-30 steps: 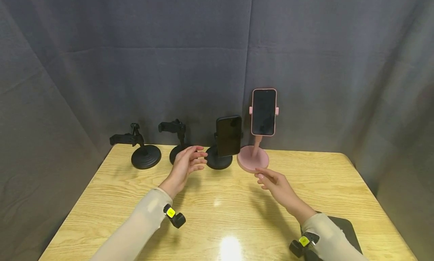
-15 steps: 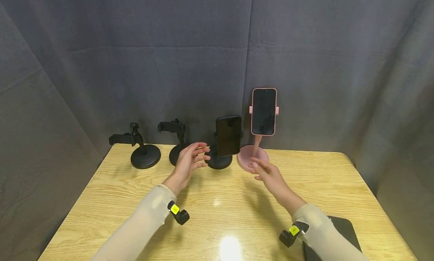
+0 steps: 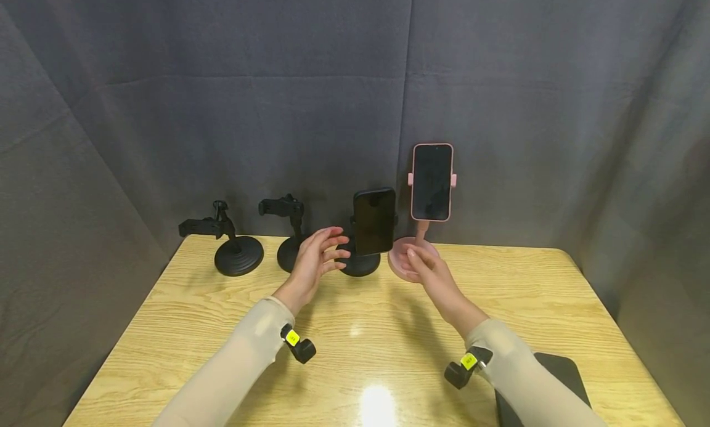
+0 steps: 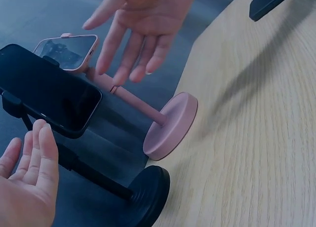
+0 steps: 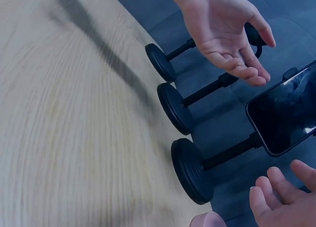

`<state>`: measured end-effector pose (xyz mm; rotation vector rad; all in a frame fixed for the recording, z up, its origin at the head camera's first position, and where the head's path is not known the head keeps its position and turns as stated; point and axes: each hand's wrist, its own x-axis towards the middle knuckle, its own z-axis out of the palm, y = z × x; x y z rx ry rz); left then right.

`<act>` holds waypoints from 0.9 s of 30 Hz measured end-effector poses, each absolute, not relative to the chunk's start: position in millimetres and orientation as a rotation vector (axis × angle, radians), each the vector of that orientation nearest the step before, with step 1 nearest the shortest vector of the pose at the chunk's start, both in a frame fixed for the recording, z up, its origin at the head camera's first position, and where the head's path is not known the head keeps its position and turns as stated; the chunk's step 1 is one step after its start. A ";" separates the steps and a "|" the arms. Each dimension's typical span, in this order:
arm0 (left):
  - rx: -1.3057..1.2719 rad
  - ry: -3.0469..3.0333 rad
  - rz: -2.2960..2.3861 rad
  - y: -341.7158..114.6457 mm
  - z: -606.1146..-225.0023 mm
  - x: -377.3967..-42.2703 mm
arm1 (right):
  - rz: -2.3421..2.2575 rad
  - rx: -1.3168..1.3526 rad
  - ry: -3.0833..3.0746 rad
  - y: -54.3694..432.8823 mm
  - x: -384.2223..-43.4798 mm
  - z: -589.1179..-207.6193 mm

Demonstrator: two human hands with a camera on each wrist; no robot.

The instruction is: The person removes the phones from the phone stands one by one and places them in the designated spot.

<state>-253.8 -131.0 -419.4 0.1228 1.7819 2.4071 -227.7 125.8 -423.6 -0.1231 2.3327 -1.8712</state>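
A black phone (image 3: pixel 375 222) sits clamped in a black stand (image 3: pixel 359 265) near the table's back edge. To its left my left hand (image 3: pixel 318 260) hovers with loosely bent fingers and nothing in them. My right hand (image 3: pixel 435 278) is to the right of that phone, in front of the pink stand (image 3: pixel 395 258), and also holds nothing. In the left wrist view both hands are apart from the black phone (image 4: pixel 47 89), one on either side of it. A second phone (image 3: pixel 432 182), in a pink case, stands upright in the pink holder.
Two more black phone stands (image 3: pixel 238 256) (image 3: pixel 288 254) without phones line the back left of the wooden table (image 3: pixel 355 359). A flat black object (image 3: pixel 563 378) lies at the front right, partly under the right sleeve. Grey curtain (image 3: pixel 249 119) hangs behind and beside the table.
Both hands have moved forward; the left has gone slightly right and the right has gone left, closer to the black phone. The stands and phones have stayed put.
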 end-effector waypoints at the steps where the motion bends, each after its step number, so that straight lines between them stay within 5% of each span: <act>1: 0.123 1.784 2.405 -130.7 -419.3 -254.2 | -1.882 -0.124 2.324 124.6 -228.6 -422.6; 27: 0.142 1.799 2.366 -112.3 -412.6 -261.5 | -2.182 0.000 2.152 92.3 -261.8 -395.5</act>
